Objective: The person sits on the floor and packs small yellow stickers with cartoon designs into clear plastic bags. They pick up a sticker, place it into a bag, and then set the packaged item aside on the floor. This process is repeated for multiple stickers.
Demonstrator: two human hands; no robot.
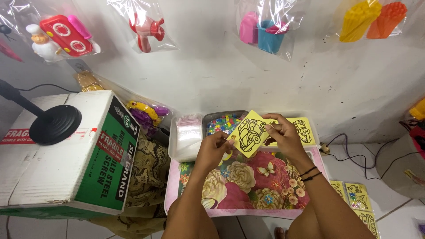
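Yellow square card printed with a black outline car (249, 132) sits tilted like a diamond above the far edge of a low table with a pink rim and flowered top (248, 177), held between both hands. At its nine o'clock corner the left hand (214, 148) pinches it, thumb and forefinger closed on the edge while the other fingers curl under. At three o'clock the right hand (283, 135) grips the opposite edge, fingertips pressed together on the card; two dark bands circle that wrist. Behind the card, toward twelve o'clock, stand three trays side by side: a clear plastic tray of small white plastic bags (188, 135), a grey tray of mixed coloured beads (222, 123), and a clear tray holding more yellow outline cards (304, 129). At nine o'clock of the table rests a white and green cardboard box (66, 159) bearing a round black lamp base (55, 124). On the floor at four o'clock lie bagged yellow cards (354, 197).
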